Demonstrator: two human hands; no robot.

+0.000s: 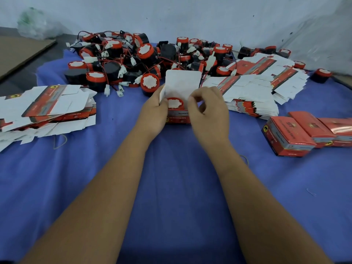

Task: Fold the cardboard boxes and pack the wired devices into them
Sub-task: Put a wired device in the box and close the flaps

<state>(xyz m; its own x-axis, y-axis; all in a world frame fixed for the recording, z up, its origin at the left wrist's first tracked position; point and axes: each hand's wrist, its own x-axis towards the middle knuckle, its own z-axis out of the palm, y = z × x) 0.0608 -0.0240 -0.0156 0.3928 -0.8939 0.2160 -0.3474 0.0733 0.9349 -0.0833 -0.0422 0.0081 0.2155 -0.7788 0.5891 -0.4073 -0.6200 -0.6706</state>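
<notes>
Mid-cloth on the blue fabric-covered table (pixel 171 187): small red printed cardboard box (pixel 178 116), white lid flap upright, round red-and-black wired device (pixel 174 103) seated inside. Left hand (pixel 154 113) gripping the box's left side. Right hand (pixel 209 111) curled at the right edge, fingers pinched together; what they hold, unclear. Behind, heap of loose devices (pixel 133 60); right, closed red boxes (pixel 304 132).

A blue cloth (pixel 171 187) covers the table. At upper centre, a pile of black devices (pixel 144 58) with red rims, white caps and red wires. Red-and-white flat boxes (pixel 47 105) at left; glossy red folded boxes (pixel 297 134) at right.
</notes>
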